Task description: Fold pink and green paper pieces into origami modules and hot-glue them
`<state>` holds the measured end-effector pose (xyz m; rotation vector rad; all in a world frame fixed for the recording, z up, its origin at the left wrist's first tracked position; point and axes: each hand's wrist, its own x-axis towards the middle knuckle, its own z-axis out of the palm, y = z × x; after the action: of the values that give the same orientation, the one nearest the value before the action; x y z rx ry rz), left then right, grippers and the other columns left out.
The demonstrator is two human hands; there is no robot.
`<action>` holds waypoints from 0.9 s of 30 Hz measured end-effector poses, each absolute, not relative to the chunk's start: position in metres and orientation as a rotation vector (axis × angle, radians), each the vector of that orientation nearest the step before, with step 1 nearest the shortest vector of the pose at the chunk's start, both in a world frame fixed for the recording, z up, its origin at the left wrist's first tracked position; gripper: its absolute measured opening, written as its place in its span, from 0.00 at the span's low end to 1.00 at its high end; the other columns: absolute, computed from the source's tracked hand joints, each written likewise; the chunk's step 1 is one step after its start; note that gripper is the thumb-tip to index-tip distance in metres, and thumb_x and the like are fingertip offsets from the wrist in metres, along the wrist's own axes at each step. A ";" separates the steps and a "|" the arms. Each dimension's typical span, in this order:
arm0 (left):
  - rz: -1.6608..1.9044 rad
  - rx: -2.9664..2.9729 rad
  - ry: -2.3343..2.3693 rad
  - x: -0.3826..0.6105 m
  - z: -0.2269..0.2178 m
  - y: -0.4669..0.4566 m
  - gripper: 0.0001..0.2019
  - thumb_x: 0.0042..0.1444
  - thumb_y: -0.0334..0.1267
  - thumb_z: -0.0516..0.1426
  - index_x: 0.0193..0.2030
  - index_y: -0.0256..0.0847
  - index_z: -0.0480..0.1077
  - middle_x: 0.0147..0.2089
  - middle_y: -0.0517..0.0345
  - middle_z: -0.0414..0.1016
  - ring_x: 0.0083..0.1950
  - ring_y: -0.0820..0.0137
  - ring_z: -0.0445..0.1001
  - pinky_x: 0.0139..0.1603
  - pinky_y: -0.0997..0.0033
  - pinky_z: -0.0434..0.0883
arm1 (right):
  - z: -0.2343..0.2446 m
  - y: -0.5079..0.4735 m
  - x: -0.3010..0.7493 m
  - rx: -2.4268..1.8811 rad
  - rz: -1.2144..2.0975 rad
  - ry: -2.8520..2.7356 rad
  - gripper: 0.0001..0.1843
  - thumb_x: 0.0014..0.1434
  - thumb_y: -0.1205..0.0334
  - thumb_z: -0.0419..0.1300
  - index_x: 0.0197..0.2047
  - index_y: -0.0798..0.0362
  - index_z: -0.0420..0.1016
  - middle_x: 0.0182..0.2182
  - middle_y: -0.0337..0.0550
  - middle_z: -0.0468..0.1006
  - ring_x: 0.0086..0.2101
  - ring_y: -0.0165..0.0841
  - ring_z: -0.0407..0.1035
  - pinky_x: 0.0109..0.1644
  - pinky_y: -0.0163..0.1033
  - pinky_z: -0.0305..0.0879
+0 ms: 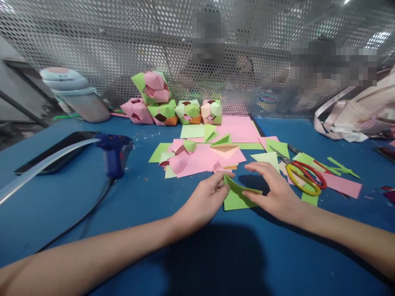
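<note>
A green paper square (236, 197) lies on the blue table (148, 197) in front of me, one flap lifted. My left hand (205, 201) pinches the raised corner of that sheet between thumb and fingers. My right hand (274, 191) grips the sheet's right side, thumb under the folded flap, fingers curved over it. Just beyond my hands lies a heap of pink and green paper pieces (200, 158), some folded.
Scissors with red and yellow handles (304, 174) lie right of my right hand. A blue glue gun (114, 154) and a dark phone (58, 150) sit left. Folded paper cubes (168, 102) stand by the mesh screen (123, 45). A pale bag (361, 113) lies far right.
</note>
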<state>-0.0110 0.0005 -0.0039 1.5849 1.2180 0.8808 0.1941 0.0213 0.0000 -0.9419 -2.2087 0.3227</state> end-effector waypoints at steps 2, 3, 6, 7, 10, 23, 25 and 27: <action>0.830 1.550 1.148 -0.009 -0.006 -0.001 0.16 0.57 0.37 0.50 0.53 0.43 0.66 0.30 0.61 0.71 0.29 0.71 0.70 0.30 0.71 0.70 | 0.000 0.021 0.195 -1.129 0.608 -2.203 0.09 0.57 0.59 0.59 0.43 0.49 0.72 0.36 0.41 0.77 0.36 0.36 0.72 0.39 0.41 0.71; 0.826 1.509 1.081 -0.008 -0.007 -0.002 0.17 0.57 0.36 0.51 0.54 0.43 0.65 0.31 0.61 0.71 0.29 0.72 0.70 0.30 0.72 0.69 | 0.001 0.021 0.196 -1.213 0.755 -2.179 0.06 0.59 0.58 0.57 0.38 0.49 0.73 0.30 0.39 0.77 0.31 0.33 0.72 0.32 0.37 0.69; 0.857 1.481 0.988 -0.005 -0.011 -0.003 0.20 0.54 0.33 0.53 0.55 0.42 0.63 0.38 0.57 0.73 0.34 0.71 0.72 0.33 0.73 0.69 | 0.004 0.020 0.199 -1.343 1.054 -2.057 0.08 0.58 0.56 0.57 0.35 0.50 0.73 0.26 0.36 0.76 0.25 0.31 0.71 0.24 0.33 0.65; 0.855 1.515 1.002 -0.005 -0.011 -0.003 0.21 0.54 0.32 0.54 0.55 0.42 0.62 0.38 0.56 0.73 0.35 0.71 0.72 0.33 0.73 0.69 | 0.005 0.020 0.199 -1.344 1.089 -2.032 0.07 0.57 0.56 0.58 0.36 0.50 0.73 0.26 0.36 0.77 0.25 0.31 0.71 0.24 0.33 0.65; 0.800 1.745 1.146 -0.006 -0.011 -0.004 0.22 0.54 0.31 0.53 0.57 0.43 0.62 0.36 0.58 0.73 0.31 0.71 0.71 0.31 0.72 0.69 | 0.008 0.019 0.200 -1.292 1.009 -2.051 0.07 0.54 0.62 0.60 0.38 0.49 0.73 0.30 0.37 0.78 0.29 0.32 0.73 0.28 0.35 0.69; 0.692 2.449 1.098 -0.010 -0.018 0.001 0.17 0.59 0.28 0.47 0.54 0.39 0.65 0.46 0.49 0.75 0.47 0.64 0.73 0.49 0.63 0.70 | -0.008 0.040 0.215 -0.931 0.393 -2.488 0.07 0.56 0.72 0.57 0.36 0.52 0.73 0.34 0.41 0.77 0.38 0.35 0.70 0.45 0.44 0.62; 0.691 2.481 1.076 -0.011 -0.019 0.001 0.17 0.60 0.28 0.47 0.53 0.38 0.66 0.44 0.50 0.75 0.45 0.64 0.72 0.47 0.63 0.70 | -0.011 0.038 0.215 -0.870 0.341 -2.497 0.11 0.57 0.73 0.55 0.42 0.52 0.71 0.38 0.44 0.77 0.41 0.36 0.69 0.46 0.45 0.62; 0.703 2.500 1.050 -0.011 -0.020 0.001 0.16 0.60 0.27 0.47 0.53 0.38 0.66 0.44 0.50 0.75 0.45 0.65 0.71 0.48 0.63 0.70 | -0.014 0.034 0.213 -0.827 0.334 -2.485 0.16 0.58 0.74 0.54 0.49 0.52 0.68 0.42 0.46 0.76 0.44 0.37 0.68 0.47 0.45 0.62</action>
<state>-0.0110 0.0015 -0.0198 2.4999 1.0505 0.7026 0.2126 0.0342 -0.0141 -0.8275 -2.4853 0.3345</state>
